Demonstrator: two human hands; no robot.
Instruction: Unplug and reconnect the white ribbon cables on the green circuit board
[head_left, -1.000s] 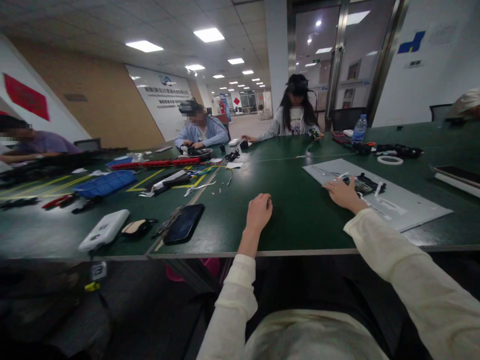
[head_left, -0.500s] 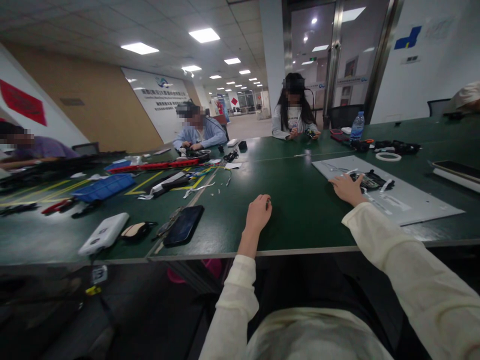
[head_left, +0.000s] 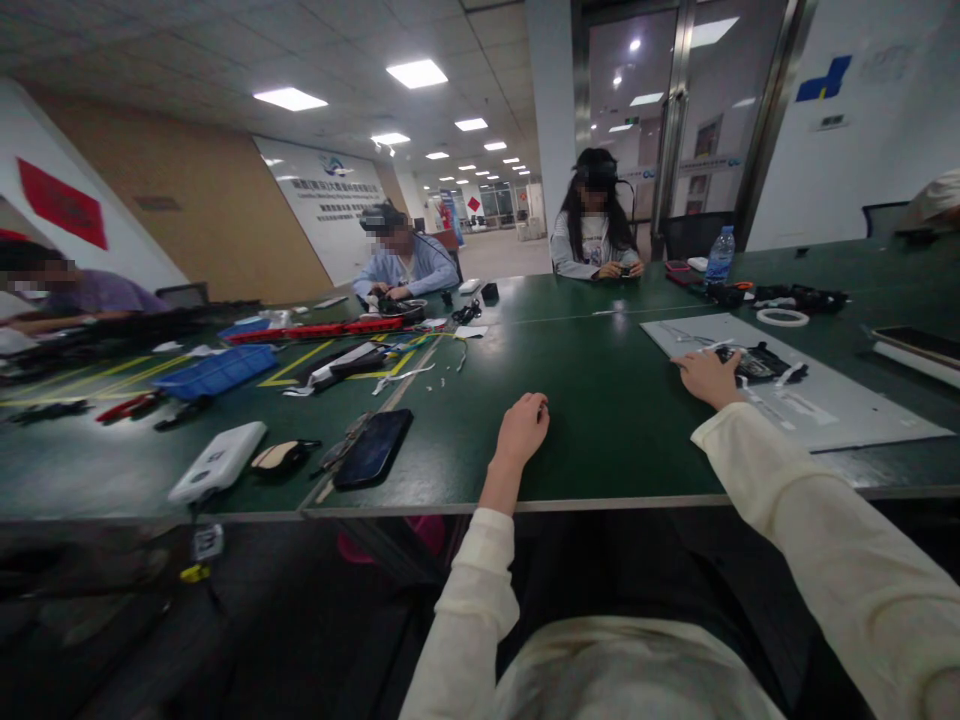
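Note:
My left hand (head_left: pixel 523 427) rests on the green table (head_left: pixel 600 440) near its front edge, fingers curled loosely, with nothing seen in it. My right hand (head_left: pixel 709 378) lies on the edge of a grey mat (head_left: pixel 832 410), fingers stretched toward a small black device (head_left: pixel 754 361) with cables on that mat. Both arms wear cream sleeves. A dark phone (head_left: pixel 373 447) lies to the left of my left hand.
A white power bank (head_left: pixel 217 461) and a small black-and-tan object (head_left: pixel 276 455) sit at the front left. A blue tray (head_left: pixel 214 371), red tools and cables lie further left. A tape roll (head_left: pixel 782 317) and water bottle (head_left: pixel 720 256) stand far right. Three people sit across and left.
The view has shifted a little. My right hand has slid slightly right along the mat's edge toward the black device. The person opposite has drawn both hands together.

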